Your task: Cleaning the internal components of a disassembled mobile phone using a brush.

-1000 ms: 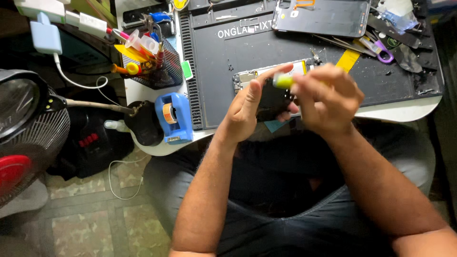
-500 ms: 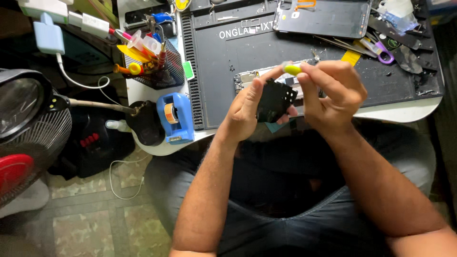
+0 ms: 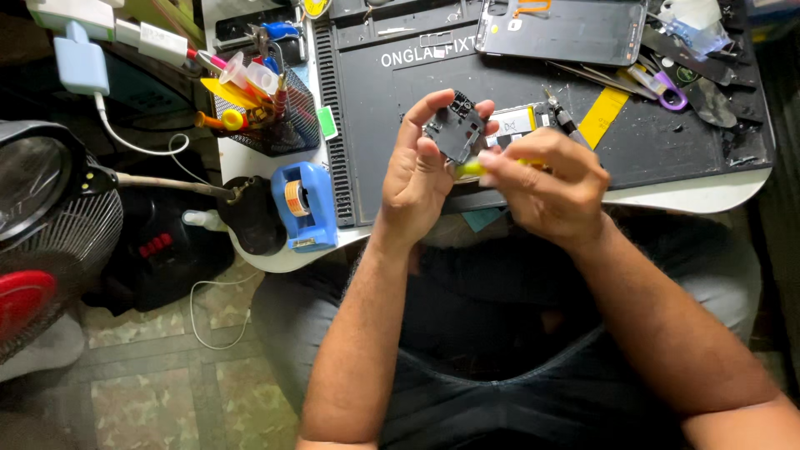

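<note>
Now, in the head view, a small dark phone part (image 3: 457, 129) is held up in the left hand (image 3: 421, 175), pinched between thumb and fingertips, above the near edge of the black work mat (image 3: 375, 125). Half a second ago the part was turned lower and flatter between the hands; it has since been lifted and tilted so that its inner face is shown. The yellow-handled tool (image 3: 479, 167) is gripped in the closed right hand (image 3: 546, 187), and its tip is now brought under the part's lower edge, where a second ago it was held higher, beside the fingers. By that shift the work is judged to have passed from turning the part over to prying or unscrewing at it. A dismantled phone (image 3: 521, 121) is left lying on the mat just behind the hands, and a blue tape dispenser (image 3: 307, 204) stands at the worktop's near left corner.
</note>
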